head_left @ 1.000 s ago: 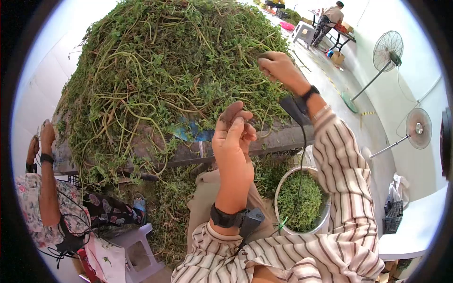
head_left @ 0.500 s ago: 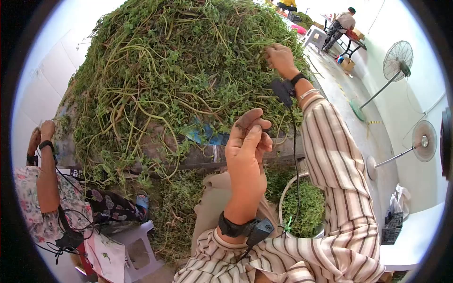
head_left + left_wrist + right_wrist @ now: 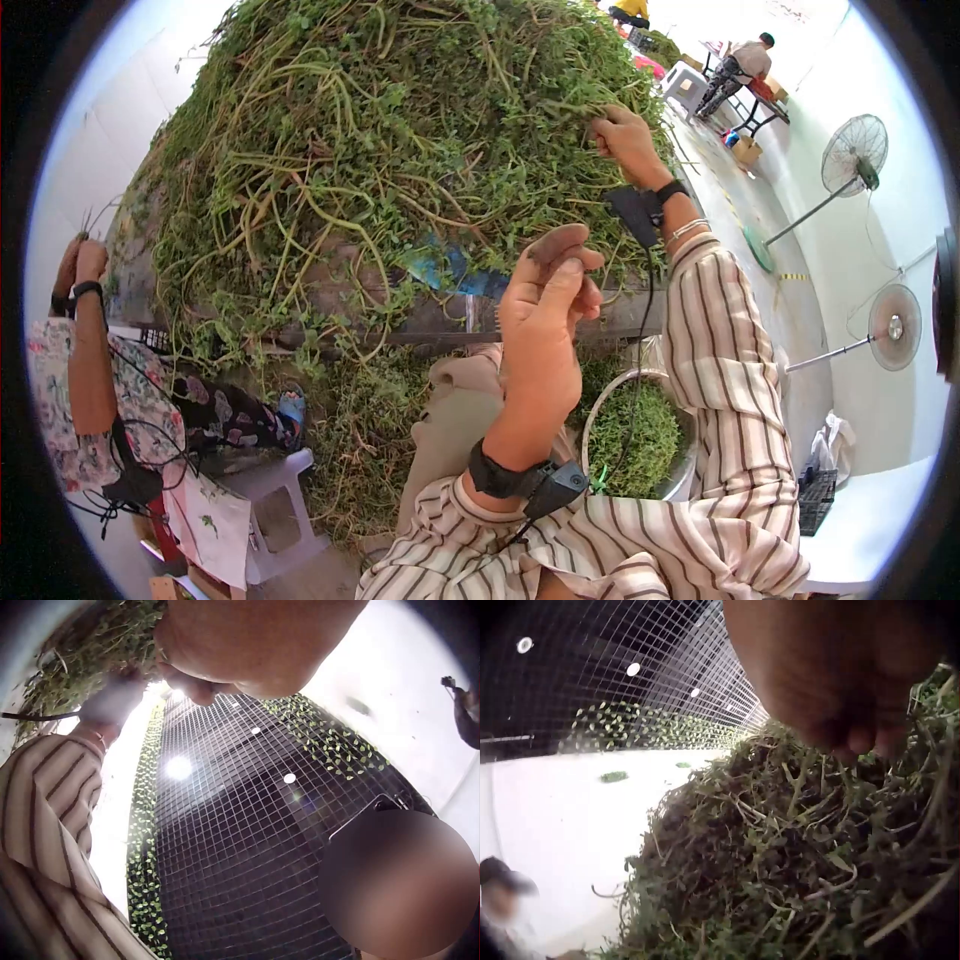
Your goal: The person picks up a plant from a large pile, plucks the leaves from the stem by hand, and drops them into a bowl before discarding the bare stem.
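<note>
Green heap of leafy stems [image 3: 400, 150] fills 12 o'clock in the head view, piled on the table. Right hand [image 3: 632, 148], toward 1 o'clock, is at the heap's right side, fingers curled in; can't tell if that grip is clamped on a stem. Left hand [image 3: 545, 300], near centre, has thumb and fingers together; can't tell if anything's pinched.

Risks, my read: stems look tangled, so a hard pull could drag a clump along or start a slide. Some already droop over the near edge. Black cable [image 3: 641, 400] hangs from the right wrist in front of the tub [image 3: 587, 430] at 4 o'clock; could snag the rim or loose greens on a big arm swing.

Surface: dark table [image 3: 630, 313], front edge exposed, patch of blue sheet [image 3: 455, 270] under stems. Stem litter [image 3: 355, 470] at 7 o'clock below.

Room: white walls, dark grid ceiling [image 3: 225, 832], standing fans at 2 [image 3: 858, 150] and 3 o'clock [image 3: 893, 328]. Second person [image 3: 85, 410] at 8 o'clock.
</note>
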### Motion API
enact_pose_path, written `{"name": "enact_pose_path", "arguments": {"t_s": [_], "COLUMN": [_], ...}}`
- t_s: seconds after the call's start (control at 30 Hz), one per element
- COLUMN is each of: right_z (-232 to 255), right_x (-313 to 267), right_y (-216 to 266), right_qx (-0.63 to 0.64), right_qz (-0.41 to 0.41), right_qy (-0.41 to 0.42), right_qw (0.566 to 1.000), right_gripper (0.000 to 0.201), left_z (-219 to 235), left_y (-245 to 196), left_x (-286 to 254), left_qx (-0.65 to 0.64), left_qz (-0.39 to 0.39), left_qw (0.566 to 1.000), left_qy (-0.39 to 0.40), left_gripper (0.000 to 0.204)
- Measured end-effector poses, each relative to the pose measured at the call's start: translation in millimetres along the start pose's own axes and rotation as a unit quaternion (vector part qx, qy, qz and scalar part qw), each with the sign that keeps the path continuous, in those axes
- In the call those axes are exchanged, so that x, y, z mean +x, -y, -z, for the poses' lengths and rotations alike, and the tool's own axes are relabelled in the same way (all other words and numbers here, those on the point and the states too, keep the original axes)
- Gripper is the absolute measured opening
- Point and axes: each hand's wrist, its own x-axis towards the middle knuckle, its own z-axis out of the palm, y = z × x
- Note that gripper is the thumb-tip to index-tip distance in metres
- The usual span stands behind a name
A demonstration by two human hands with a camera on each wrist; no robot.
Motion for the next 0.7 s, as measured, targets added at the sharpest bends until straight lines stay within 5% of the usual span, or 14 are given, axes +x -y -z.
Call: {"name": "enact_pose_path", "arguments": {"t_s": [0.07, 0.13, 0.2, 0.27, 0.33, 0.4, 0.43, 0.5, 0.6, 0.7], "right_z": [-1.6, -8.8, -18.0, -30.3, -49.8, -67.6, -76.9, -92.9, -106.9, -108.6], "right_x": [-8.2, -14.2, -19.2, -32.6, -47.6, -51.6, -57.5, -73.1, -68.9, -67.6], "right_y": [6.4, 9.8, 21.9, 45.2, 63.3, 65.1, 66.1, 69.0, 55.0, 45.8], "right_qx": [-0.067, -0.224, -0.227, -0.206, -0.204, -0.294, -0.293, -0.339, -0.393, -0.373], "right_qz": [-0.040, 0.135, 0.147, 0.249, 0.245, 0.497, 0.499, 0.343, 0.361, 0.345], "right_qy": [0.032, -0.076, -0.075, 0.053, 0.121, 0.240, 0.239, 0.251, 0.243, 0.223], "right_qw": [0.996, 0.962, 0.960, 0.945, 0.940, 0.780, 0.780, 0.839, 0.810, 0.832], "right_gripper": [0.031, 0.037, 0.034, 0.023, 0.021, 0.030, 0.030, 0.039, 0.045, 0.036], "left_z": [0.8, 1.3, 1.3, 1.4, 1.3, 2.2, 2.3, 2.3, 4.0, 5.7], "left_y": [1.5, 2.1, 2.2, 0.2, -1.9, -5.6, -8.1, -12.7, -14.5, -12.9], "left_x": [0.0, -0.3, -0.2, -0.7, -0.7, 0.3, 0.1, -1.3, -0.5, 0.4], "left_qx": [-0.011, -0.024, -0.032, -0.041, -0.048, -0.074, -0.073, -0.072, -0.077, -0.077], "left_qz": [-0.004, -0.007, -0.017, -0.038, -0.057, -0.086, -0.087, -0.102, -0.098, -0.093], "left_qw": [1.000, 1.000, 0.999, 0.998, 0.997, 0.993, 0.993, 0.991, 0.991, 0.992], "left_qy": [-0.003, -0.005, -0.013, -0.022, -0.028, -0.029, -0.029, -0.042, -0.040, -0.028], "left_gripper": [0.024, 0.024, 0.024, 0.024, 0.025, 0.025, 0.025, 0.025, 0.025, 0.026]}}
